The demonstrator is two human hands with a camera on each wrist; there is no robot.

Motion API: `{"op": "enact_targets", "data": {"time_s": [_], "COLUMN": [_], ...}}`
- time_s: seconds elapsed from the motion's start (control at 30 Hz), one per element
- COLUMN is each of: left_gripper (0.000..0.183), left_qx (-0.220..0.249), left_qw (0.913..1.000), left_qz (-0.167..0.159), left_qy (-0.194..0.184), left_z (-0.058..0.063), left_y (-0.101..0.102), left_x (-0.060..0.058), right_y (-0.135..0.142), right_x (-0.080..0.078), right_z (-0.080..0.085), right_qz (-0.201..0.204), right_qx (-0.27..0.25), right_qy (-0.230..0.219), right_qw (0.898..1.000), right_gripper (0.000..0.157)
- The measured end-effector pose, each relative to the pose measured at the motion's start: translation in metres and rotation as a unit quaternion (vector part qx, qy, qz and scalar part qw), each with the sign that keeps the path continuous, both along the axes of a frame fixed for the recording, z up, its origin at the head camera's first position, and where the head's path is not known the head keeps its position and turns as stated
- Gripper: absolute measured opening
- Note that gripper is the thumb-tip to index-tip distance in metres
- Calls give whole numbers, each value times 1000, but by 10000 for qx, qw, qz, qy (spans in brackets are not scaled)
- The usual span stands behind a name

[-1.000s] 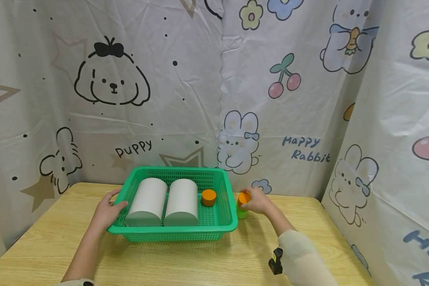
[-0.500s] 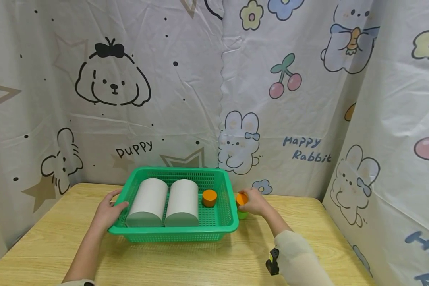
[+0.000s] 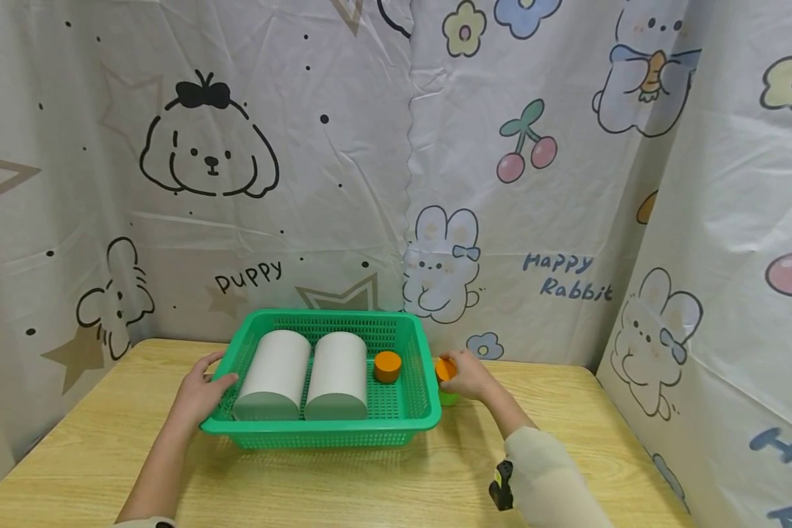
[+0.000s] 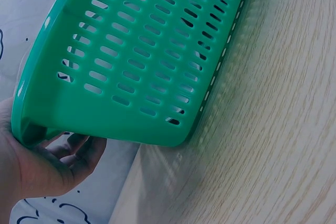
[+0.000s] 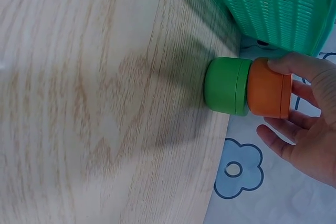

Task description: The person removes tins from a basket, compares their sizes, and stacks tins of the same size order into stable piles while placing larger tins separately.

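The orange block (image 5: 269, 88) is a short round piece. It sits on top of a green block (image 5: 226, 86) of the same shape, and the two make a small stack on the tabletop (image 3: 383, 477), just beside the right wall of the basket (image 3: 429, 396). The right hand (image 3: 471, 375) has its grip on the orange block, with the thumb on its side and the other fingers (image 5: 283, 142) loose behind it.

The basket is green with lots of little slots. Inside it lie two white rolls (image 3: 303, 374) side by side and one more orange piece (image 3: 387, 366). The left hand (image 3: 198, 392) holds the basket's left rim.

The tabletop is light wood. Around it hang white sheets (image 3: 303, 183) with cartoon puppies, rabbits, cherries and flowers.
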State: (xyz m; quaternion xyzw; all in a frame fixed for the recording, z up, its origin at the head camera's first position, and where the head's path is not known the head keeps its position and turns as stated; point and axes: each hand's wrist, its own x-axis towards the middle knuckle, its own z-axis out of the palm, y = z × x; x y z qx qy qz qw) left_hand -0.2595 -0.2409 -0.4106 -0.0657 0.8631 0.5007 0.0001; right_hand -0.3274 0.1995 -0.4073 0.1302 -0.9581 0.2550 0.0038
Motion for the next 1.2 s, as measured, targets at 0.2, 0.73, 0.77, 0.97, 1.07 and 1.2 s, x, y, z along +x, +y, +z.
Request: {"op": "enact_targets", "data": {"time_s": [0.2,0.73,0.77,0.97,1.07,1.2], "left_gripper": [67,67,67,67,67,67], "left_qx": [32,15,21,40,39,39], "left_qw": [10000,10000,10000,10000,10000,10000], "left_qz": [0,2,-1,-20,-22,-27], "left_qy": [26,20,16,23,16,3], "left_z": [0,1,0,0,1,2], "left_y": [0,1,1,1,1,1], "left_x": [0,0,0,1,1,1], "right_y": [2,3,3,5,7,10], "right_x": [-1,3,3,5,6,6], "right_z": [-1,-6,-6,-4,1,9], "right_qz": [-18,-138,-147,-172,-161,-150], "right_qx": [-74,-535,-534,-559,-598,-602], "right_qy": [-49,-113,-117,-142,-101,-37], "right_qw": [10000,9984,9984,9982,9980,9981], "right_gripper": [58,59,59,56,53,50]}}
